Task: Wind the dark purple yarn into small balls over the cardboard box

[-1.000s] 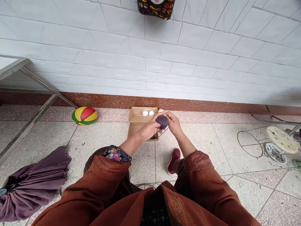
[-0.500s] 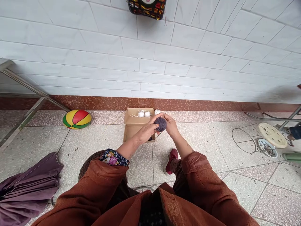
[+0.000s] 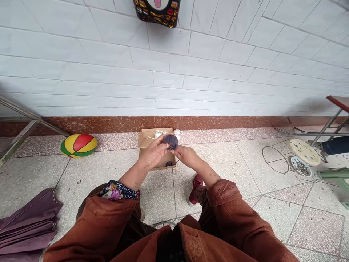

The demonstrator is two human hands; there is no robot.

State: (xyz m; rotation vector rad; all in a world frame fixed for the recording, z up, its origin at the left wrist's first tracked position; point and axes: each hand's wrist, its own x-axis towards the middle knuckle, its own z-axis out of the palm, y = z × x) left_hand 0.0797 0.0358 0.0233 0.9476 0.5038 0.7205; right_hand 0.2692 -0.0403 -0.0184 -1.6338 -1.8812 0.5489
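My left hand (image 3: 153,153) holds a dark purple ball of yarn (image 3: 171,141) at its fingertips, over an open cardboard box (image 3: 144,140) on the floor. My right hand (image 3: 187,156) sits just below and to the right of the ball, fingers pinched together near it, seemingly on a strand that is too thin to make out. Inside the box lie white yarn balls (image 3: 158,134) at the far end and a small dark ball (image 3: 168,163) at the near end. Another white ball (image 3: 177,132) rests by the box's far right corner.
A yellow, red and green ball (image 3: 79,145) lies left by the wall. A folded purple umbrella (image 3: 24,225) is at lower left. Metal frame legs (image 3: 19,136) stand far left. At right are a wire stand (image 3: 275,160), a round cream lid (image 3: 304,151), a dish (image 3: 299,166) and table legs (image 3: 324,127). My red shoe (image 3: 194,188) rests on the tiles.
The view has swung to the right. My right hand has come off the top of the yarn ball and dropped below it; the left hand keeps the ball.
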